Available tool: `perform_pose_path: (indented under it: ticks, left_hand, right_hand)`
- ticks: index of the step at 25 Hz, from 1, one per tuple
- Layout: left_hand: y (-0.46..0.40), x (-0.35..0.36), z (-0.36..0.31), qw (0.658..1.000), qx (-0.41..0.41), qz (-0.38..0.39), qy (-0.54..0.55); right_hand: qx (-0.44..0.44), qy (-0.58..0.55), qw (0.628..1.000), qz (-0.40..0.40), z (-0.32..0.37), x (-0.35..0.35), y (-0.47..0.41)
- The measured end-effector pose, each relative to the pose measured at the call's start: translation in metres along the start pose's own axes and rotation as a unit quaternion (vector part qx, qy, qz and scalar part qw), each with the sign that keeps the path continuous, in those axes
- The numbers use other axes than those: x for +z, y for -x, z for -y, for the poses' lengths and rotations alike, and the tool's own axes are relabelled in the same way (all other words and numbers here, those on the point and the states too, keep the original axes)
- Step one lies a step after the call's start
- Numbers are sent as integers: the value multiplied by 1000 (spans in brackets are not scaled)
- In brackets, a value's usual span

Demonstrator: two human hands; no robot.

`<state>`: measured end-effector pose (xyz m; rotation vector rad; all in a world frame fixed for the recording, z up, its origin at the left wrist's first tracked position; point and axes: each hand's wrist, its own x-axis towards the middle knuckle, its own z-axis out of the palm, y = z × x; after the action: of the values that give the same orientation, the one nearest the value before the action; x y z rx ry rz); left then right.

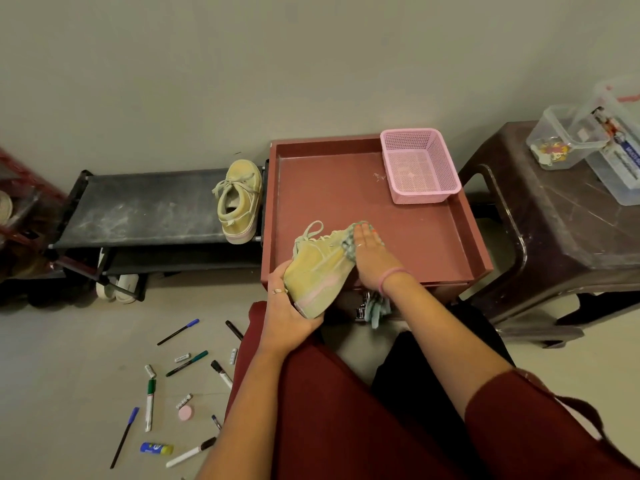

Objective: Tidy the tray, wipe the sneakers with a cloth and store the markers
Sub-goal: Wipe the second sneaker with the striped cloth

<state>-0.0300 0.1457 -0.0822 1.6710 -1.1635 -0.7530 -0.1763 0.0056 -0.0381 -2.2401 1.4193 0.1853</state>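
**Sneaker wiped over the tray**

Here the left hand [289, 315] grips a yellow sneaker [317, 277] above the red tray [346, 195]; the right hand [369, 252] presses a cloth [349, 242] flat, fingers straight. Markers [149, 403] lie on the floor [69, 358]. A pink basket [417, 166] sits in the tray's far corner.

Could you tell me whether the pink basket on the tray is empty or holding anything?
Empty: the pink basket stands upright in the tray's far right corner, its mesh floor bare.
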Motion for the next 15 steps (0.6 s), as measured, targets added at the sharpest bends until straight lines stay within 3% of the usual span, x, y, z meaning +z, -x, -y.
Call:
perform_pose_path:
  ticks: [5, 9, 15]
  left_hand:
    - [1, 7, 3, 1000, 11, 1, -2]
    - [0, 9, 6, 1000, 22, -4, -10]
    - [-3, 22, 14, 998, 51, -27, -19]
  right_hand:
    - [38, -67, 995, 61, -22, -18, -41]
    - [45, -53, 998, 12, 0, -8, -24]
    - [-96, -63, 993, -10, 46, 18, 73]
